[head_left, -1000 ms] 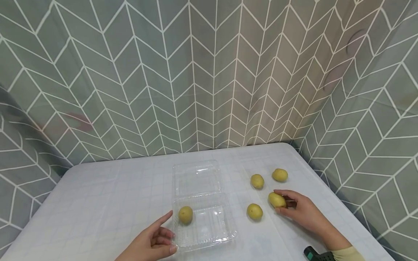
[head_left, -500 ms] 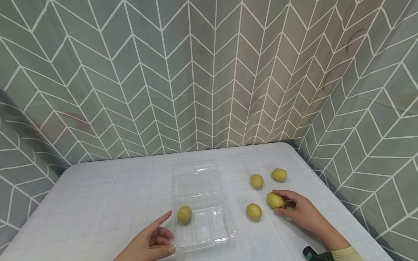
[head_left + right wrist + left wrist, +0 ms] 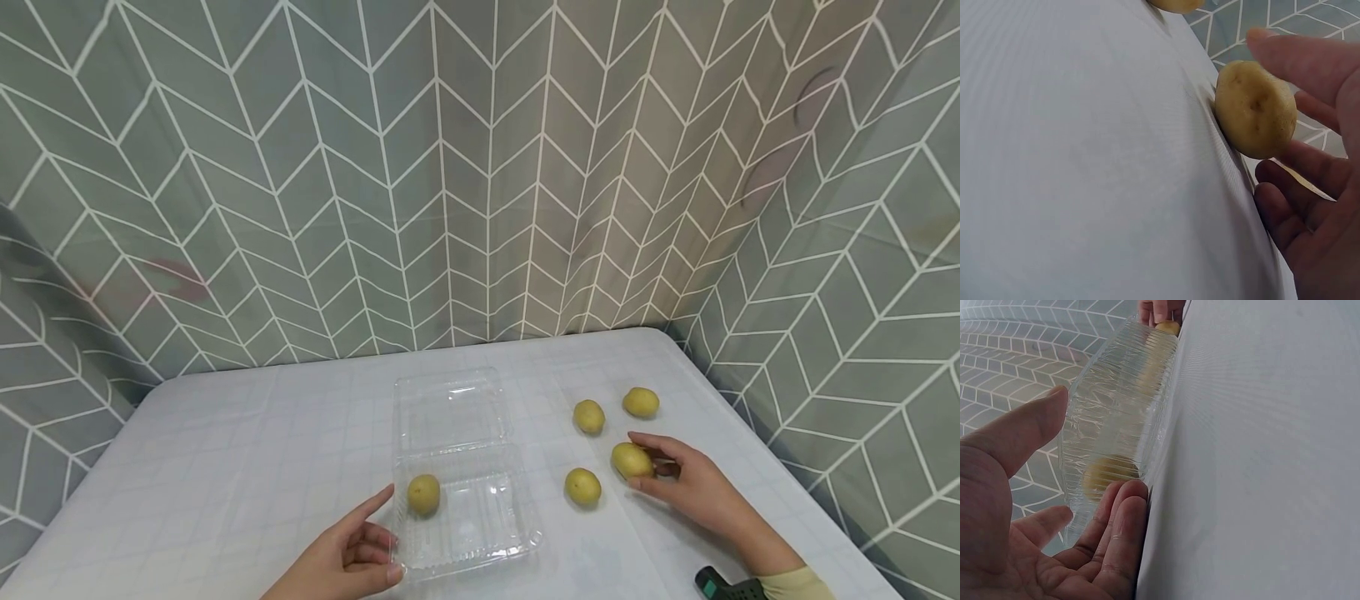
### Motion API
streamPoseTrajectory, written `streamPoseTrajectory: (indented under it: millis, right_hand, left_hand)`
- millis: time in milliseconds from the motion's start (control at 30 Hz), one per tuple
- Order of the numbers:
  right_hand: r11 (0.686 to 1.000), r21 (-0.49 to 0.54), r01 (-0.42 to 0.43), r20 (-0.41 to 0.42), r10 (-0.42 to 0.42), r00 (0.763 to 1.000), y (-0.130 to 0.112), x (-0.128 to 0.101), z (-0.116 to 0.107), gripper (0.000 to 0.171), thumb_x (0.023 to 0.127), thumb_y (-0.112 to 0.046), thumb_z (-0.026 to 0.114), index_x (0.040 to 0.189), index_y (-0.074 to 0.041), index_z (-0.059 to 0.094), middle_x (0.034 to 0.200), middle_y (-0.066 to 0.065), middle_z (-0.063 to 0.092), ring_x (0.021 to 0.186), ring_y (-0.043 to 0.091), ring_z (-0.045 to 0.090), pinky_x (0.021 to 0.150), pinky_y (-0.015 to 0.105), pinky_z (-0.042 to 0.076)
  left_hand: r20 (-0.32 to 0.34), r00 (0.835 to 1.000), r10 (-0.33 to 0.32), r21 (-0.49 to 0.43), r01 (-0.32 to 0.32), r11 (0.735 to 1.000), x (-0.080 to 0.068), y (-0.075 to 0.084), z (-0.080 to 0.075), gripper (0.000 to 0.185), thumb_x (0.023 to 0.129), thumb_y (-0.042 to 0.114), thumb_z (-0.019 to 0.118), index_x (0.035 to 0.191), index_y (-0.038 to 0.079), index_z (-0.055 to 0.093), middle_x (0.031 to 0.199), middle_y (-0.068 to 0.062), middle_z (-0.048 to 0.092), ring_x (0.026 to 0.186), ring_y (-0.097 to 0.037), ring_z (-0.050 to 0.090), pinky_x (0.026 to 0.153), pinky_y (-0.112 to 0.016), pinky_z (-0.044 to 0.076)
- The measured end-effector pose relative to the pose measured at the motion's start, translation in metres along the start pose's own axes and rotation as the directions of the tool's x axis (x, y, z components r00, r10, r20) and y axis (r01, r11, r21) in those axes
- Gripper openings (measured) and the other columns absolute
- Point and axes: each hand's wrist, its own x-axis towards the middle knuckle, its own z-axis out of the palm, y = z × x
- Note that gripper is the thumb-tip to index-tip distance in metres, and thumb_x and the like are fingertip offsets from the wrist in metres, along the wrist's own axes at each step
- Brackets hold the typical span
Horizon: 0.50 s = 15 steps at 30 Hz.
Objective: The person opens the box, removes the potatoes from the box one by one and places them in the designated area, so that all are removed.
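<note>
In the head view my right hand point(image 3: 690, 483) is around a yellow potato point(image 3: 630, 461) on the table, with the thumb on the near side and the index finger raised just off the far side. The right wrist view shows the potato point(image 3: 1255, 109) between the straight thumb and loosely bent fingers; the contact is partly hidden. My left hand point(image 3: 337, 550) rests beside the left edge of a clear plastic clamshell box point(image 3: 480, 508), its fingers spread against the wall. Inside the box, near that hand, lies one potato point(image 3: 423, 495).
Nearby on the white-covered table point(image 3: 247, 475) lie a near potato point(image 3: 582, 487), a middle potato point(image 3: 589, 417) and a far potato point(image 3: 641, 402). The box's lid point(image 3: 450, 412) is folded back, away from me. A patterned curtain point(image 3: 465, 167) hangs behind the table.
My right index finger has lifted slightly from the potato. The left hand, the box and the other potatoes hold their places; the view has shifted a little.
</note>
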Motion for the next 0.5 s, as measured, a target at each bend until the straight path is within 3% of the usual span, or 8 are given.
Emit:
streamPoseTrajectory:
  millis: [300, 500]
  right_hand:
    - [0.999, -0.05, -0.004, -0.022, 0.003, 1.0, -0.008, 0.001, -0.009, 0.058, 0.086, -0.031, 0.079, 0.135, -0.006, 0.059, 0.131, 0.009, 0.061, 0.112, 0.03, 0.061, 0.09, 0.031, 0.052]
    - [0.996, -0.082, 0.021, -0.03, -0.023, 0.999, -0.021, 0.001, -0.02, 0.058, 0.087, -0.03, 0.078, 0.136, -0.007, 0.058, 0.13, 0.011, 0.061, 0.114, 0.025, 0.059, 0.092, 0.022, 0.048]
  left_hand:
    - [-0.02, 1.0, -0.016, 0.019, 0.017, 1.0, -0.001, -0.002, -0.001, 0.09, 0.089, 0.02, 0.076, 0.157, 0.003, 0.019, 0.11, -0.011, 0.059, 0.099, -0.025, 0.06, 0.08, -0.025, 0.053]
    - [-0.013, 1.0, -0.002, 0.01, 0.002, 1.0, -0.001, -0.004, -0.001, 0.089, 0.09, 0.019, 0.075, 0.158, 0.005, 0.019, 0.111, -0.012, 0.059, 0.1, -0.025, 0.06, 0.08, -0.025, 0.054]
